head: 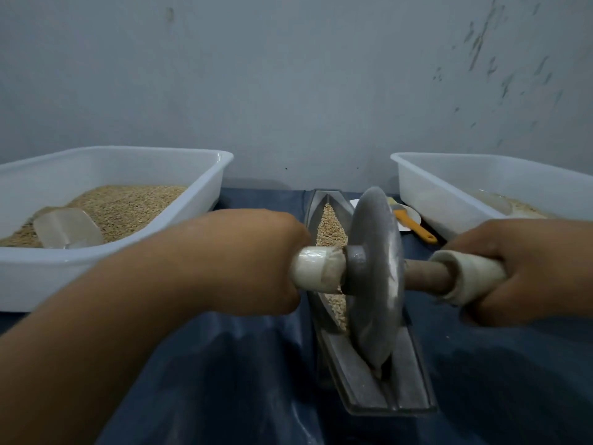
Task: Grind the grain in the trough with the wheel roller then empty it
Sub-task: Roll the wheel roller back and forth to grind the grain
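A grey metal wheel roller (375,277) stands on edge in the long boat-shaped metal trough (356,377), near its close end. Tan grain (330,226) fills the far part of the groove. My left hand (253,261) is shut on the roller's white-wrapped left handle. On the other side, my right hand (526,271) grips the white-wrapped right handle. The brown axle shows between wheel and right grip.
A white tub (192,200) on the left holds grain and a clear scoop (69,228). Another white tub (442,187) stands at the right. A yellow-handled brush (414,224) lies on a white plate behind the trough. Blue cloth covers the table; a grey wall is close behind.
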